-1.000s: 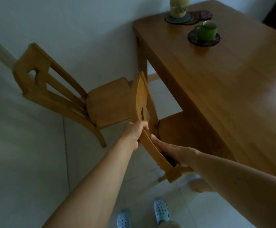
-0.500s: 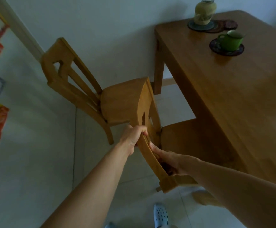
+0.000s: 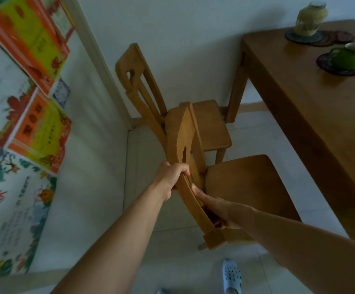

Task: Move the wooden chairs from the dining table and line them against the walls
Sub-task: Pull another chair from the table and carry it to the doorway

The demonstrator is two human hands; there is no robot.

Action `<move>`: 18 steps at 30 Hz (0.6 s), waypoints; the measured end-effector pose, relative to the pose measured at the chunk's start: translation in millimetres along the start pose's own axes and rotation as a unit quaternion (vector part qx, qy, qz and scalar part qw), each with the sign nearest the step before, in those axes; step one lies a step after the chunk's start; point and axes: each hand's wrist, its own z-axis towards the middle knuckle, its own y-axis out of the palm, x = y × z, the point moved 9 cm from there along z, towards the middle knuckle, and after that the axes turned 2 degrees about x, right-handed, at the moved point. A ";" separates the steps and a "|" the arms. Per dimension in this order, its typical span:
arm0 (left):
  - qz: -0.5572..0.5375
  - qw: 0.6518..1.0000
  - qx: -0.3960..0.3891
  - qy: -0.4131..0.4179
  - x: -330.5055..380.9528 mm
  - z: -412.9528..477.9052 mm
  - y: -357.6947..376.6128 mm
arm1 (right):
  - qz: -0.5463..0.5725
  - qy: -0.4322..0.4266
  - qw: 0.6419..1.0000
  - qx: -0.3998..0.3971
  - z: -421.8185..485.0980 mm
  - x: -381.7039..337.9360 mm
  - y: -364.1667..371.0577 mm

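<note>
As hands [image 3: 170, 179] grip chair [image 3: 244, 187] — posters [image 3: 13, 124] illegible.

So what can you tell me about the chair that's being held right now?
The held wooden chair is light brown with a slatted back, a small cutout in its curved top rail and a plain rounded seat. The left hand and right hand grip the backrest. It sits beside the dining table, in front of another chair.

A light-brown wooden chair with a slatted, cut-out backrest [image 3: 238, 187] is sitting just beside the table's long edge, its seat facing up. A second matching wooden chair [image 3: 206, 124] is standing against the white wall near the corner, partly hidden behind the first one's backrest.
</note>
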 end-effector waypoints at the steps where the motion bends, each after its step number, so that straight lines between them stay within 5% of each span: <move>1: 0.005 1.000 0.005 0.003 -3.5 -2.8 -17.2 | -0.003 0.000 1.000 -0.003 2.8 -3.3 16.6; 18: -0.021 0.998 0.038 -0.038 -86.7 -38.6 -232.9 | 0.009 -0.039 0.999 -0.016 24.9 -44.5 239.8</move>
